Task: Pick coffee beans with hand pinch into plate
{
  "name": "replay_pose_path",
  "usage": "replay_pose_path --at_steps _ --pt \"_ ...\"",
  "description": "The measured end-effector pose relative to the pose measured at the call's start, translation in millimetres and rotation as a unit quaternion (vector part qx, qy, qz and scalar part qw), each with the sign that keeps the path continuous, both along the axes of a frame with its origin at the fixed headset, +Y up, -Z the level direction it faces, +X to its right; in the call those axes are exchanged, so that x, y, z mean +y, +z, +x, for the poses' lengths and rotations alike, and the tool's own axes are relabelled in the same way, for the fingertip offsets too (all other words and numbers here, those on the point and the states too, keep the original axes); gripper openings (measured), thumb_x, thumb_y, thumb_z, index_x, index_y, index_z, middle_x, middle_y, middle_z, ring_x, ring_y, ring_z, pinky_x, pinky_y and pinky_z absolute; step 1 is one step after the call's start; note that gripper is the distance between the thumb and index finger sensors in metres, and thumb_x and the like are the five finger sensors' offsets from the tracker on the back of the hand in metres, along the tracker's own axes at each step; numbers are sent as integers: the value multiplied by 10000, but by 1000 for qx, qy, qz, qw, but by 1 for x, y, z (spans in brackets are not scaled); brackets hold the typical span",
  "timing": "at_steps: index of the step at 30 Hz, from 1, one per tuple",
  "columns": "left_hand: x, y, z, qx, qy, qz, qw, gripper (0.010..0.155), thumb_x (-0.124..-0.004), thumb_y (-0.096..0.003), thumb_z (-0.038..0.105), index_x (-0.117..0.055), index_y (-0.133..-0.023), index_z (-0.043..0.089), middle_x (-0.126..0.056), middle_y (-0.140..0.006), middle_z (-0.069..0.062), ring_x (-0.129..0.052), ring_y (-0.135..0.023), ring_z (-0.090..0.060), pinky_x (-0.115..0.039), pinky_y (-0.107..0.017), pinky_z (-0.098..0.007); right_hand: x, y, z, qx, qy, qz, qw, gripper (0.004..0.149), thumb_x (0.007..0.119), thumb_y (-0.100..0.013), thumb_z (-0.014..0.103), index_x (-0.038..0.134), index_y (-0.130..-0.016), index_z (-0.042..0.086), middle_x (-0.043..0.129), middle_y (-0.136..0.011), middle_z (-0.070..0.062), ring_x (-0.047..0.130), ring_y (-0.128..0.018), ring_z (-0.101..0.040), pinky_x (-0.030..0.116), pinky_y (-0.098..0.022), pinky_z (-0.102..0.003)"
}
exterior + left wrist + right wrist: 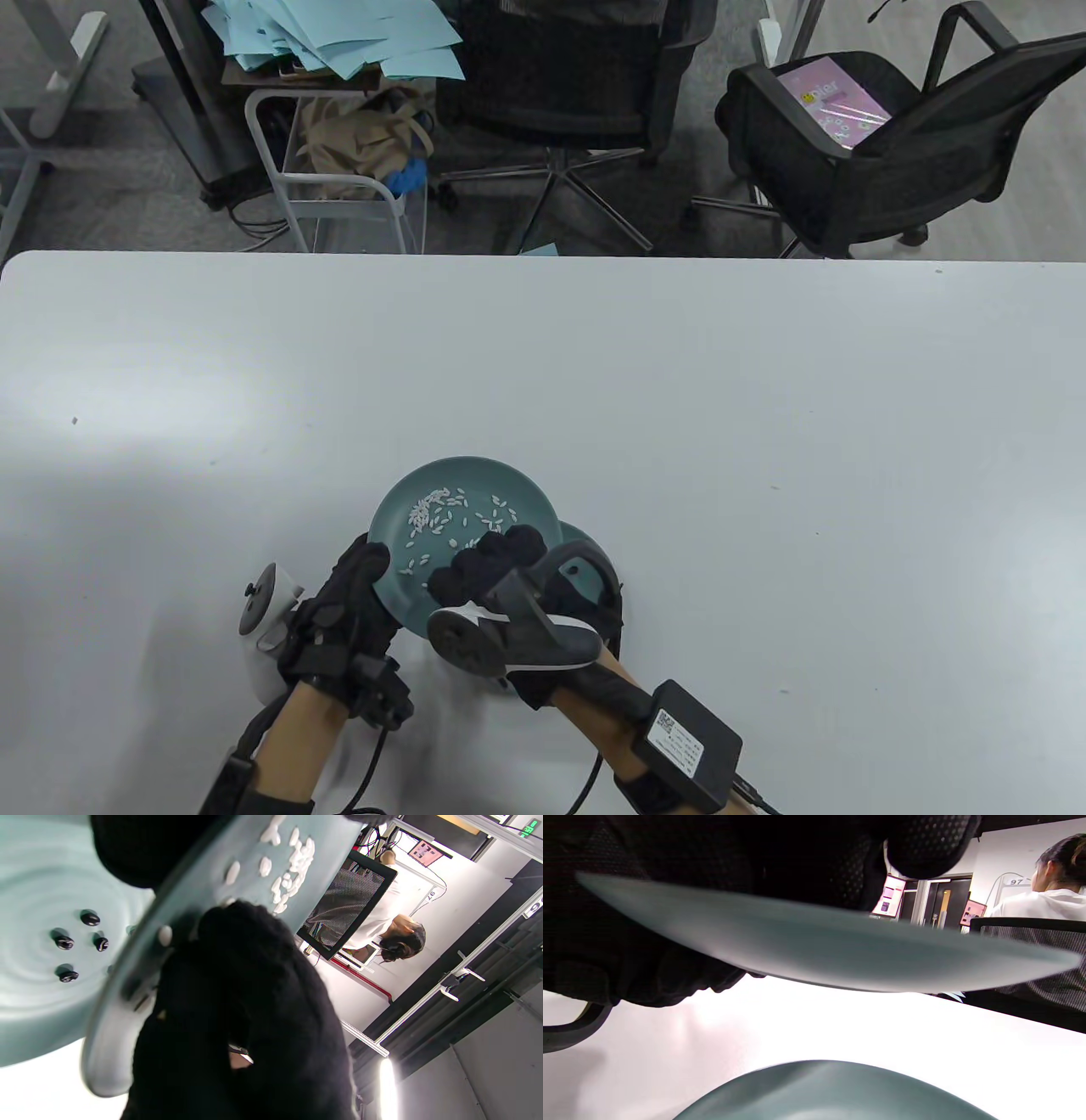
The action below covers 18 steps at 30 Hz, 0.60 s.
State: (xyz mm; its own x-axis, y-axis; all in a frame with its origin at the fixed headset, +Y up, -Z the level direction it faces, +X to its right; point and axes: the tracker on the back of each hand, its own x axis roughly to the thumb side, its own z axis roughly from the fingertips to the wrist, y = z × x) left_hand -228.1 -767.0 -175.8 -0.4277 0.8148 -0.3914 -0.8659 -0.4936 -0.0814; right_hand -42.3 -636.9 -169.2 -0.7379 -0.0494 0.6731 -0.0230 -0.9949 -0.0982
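Note:
A teal plate (509, 484) carrying several white grains (441, 514) is held tilted above the table. My left hand (369, 564) grips its left rim and my right hand (488, 564) grips its near right rim. A second teal plate (587, 543) lies on the table under it, mostly hidden. In the left wrist view the lower plate (34, 1005) holds several dark coffee beans (65, 942), and my gloved fingers (237, 1005) clasp the upper plate's rim (110, 1018). The right wrist view shows the raised plate (818, 950) above the lower plate (831, 1090).
The white table (679, 382) stretches far and to both sides. Beyond its far edge stand two black office chairs (848, 153) and a white cart (339, 170) with blue papers. A battery pack (687, 747) rides on my right forearm.

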Motion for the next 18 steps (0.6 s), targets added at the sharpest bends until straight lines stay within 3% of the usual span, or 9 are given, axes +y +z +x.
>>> replay_pose_path --at_steps 18 --pt "-2 1 4 -4 -11 -7 1000 585 -616 -496 442 -460 -994 179 -735 -871 -138 -891 -648 -378 -820 -441 -442 -5 -4 2 -11 8 -57 998 388 870 -449 340 803 -820 250 938 -787 -75 899 -539 -230 695 -549 -546"
